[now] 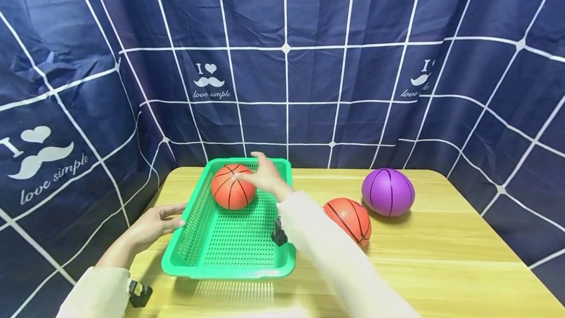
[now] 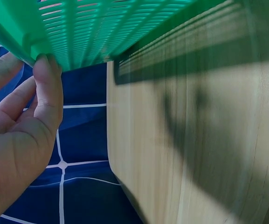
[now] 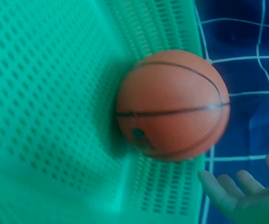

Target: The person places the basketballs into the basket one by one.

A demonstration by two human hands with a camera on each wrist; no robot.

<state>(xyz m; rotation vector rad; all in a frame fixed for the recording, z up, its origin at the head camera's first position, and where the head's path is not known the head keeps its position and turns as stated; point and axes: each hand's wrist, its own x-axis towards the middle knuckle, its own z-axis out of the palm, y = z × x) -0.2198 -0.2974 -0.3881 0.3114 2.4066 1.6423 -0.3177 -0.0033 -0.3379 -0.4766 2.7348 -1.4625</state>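
Note:
A green perforated basket (image 1: 229, 272) has an orange ball (image 1: 233, 195) in its far left part. My left hand (image 1: 152, 227) pinches the basket's left rim between thumb and fingers; in the left wrist view the hand (image 2: 27, 116) grips the edge of the green basket (image 2: 101, 28). Above the basket, beside the ball, is my right hand (image 1: 265, 178), its fingers spread and relaxed. The right wrist view shows the orange ball (image 3: 171, 107) against the basket wall, with a gap between it and the fingers of the right hand (image 3: 246, 196).
Right of the basket, another orange ball (image 1: 350, 217) lies on the wooden table (image 1: 450, 259), partly behind my right sleeve. A purple ball (image 1: 388, 193) sits just beyond it. A dark blue curtain with white lines (image 1: 318, 77) surrounds the table's back and sides.

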